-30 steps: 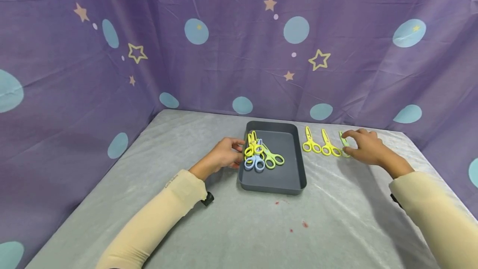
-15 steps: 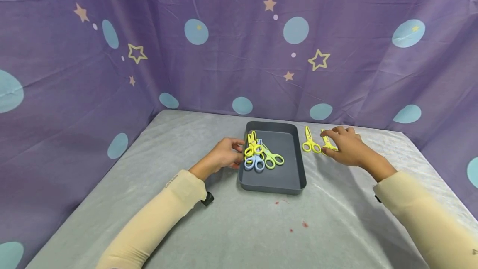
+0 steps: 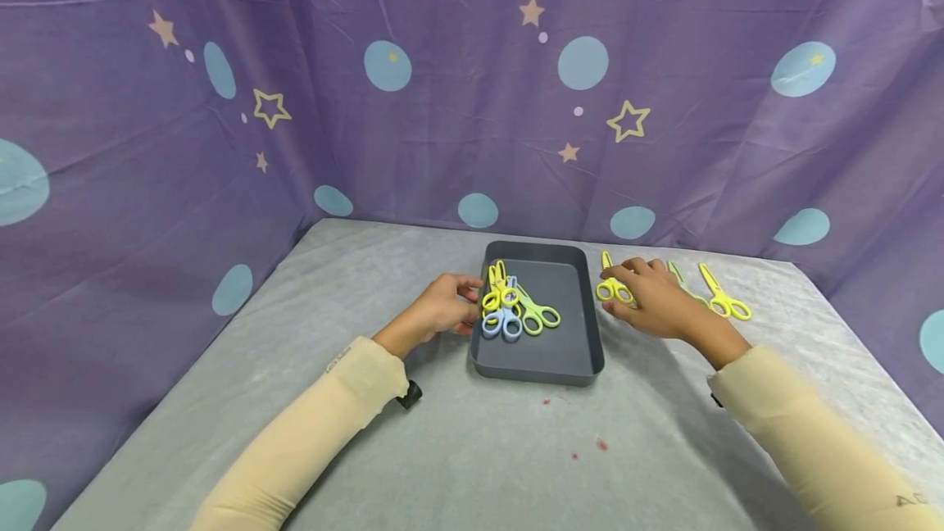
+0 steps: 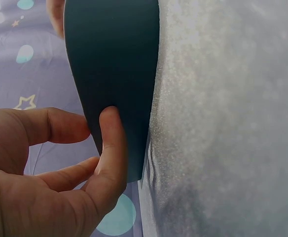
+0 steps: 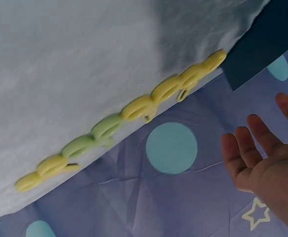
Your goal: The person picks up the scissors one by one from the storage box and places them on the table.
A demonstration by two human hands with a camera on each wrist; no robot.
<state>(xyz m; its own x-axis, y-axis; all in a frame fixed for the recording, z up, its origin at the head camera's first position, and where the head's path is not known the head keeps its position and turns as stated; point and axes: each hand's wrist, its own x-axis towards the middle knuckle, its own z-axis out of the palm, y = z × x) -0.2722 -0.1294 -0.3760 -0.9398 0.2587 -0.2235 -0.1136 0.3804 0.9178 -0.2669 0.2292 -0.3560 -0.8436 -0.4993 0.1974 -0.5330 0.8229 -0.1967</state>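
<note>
My left hand (image 3: 445,304) touches the left wall of a dark grey tray (image 3: 568,359); the left wrist view has its fingertips against the tray's wall (image 4: 109,54) and rim. In the tray lie yellow scissors (image 3: 502,296), light blue scissors (image 3: 503,323) and green scissors (image 3: 541,316), overlapping at the left. My right hand (image 3: 652,297) hovers with spread fingers beside yellow scissors (image 3: 606,289), holding nothing. The right wrist view shows this hand (image 5: 272,158) apart from the row of scissors, which includes a second yellow pair (image 5: 151,101) hidden in the head view.
Farther right on the table (image 3: 442,465) lie green scissors (image 3: 674,270), partly covered by the right hand, and yellow scissors (image 3: 726,300). A purple patterned curtain (image 3: 457,129) stands behind the table and on its left. Small red spots (image 3: 601,444) mark the cloth in front.
My right hand has moved left along the row, from the green scissors to the yellow pair nearest the tray. The rightmost yellow scissors have come into view. My left hand stays at the tray.
</note>
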